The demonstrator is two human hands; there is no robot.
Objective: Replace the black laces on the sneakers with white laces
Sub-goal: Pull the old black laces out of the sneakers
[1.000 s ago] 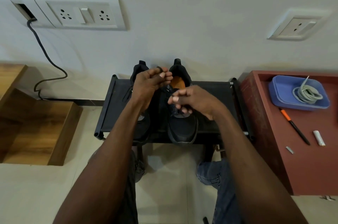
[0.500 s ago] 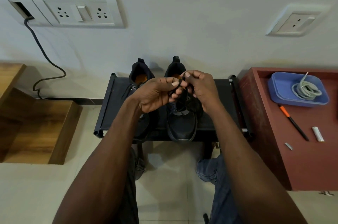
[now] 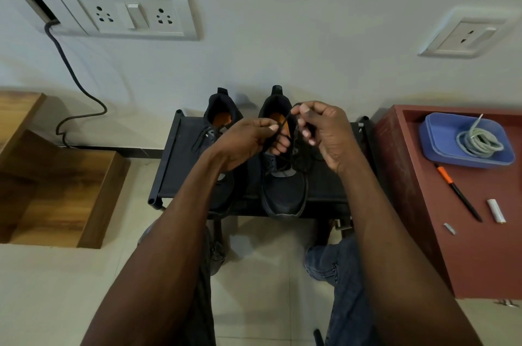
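While both sneakers [image 3: 284,187] sit on the black rack [image 3: 180,164], our left hand [image 3: 245,142] and right hand [image 3: 324,133] each pinch the black lace [image 3: 293,131] above the right-hand sneaker; white laces [image 3: 477,142] lie well right of it.

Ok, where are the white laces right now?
In the head view, the white laces lie coiled in the blue tray on the red cabinet, right of the shoe rack, untouched.
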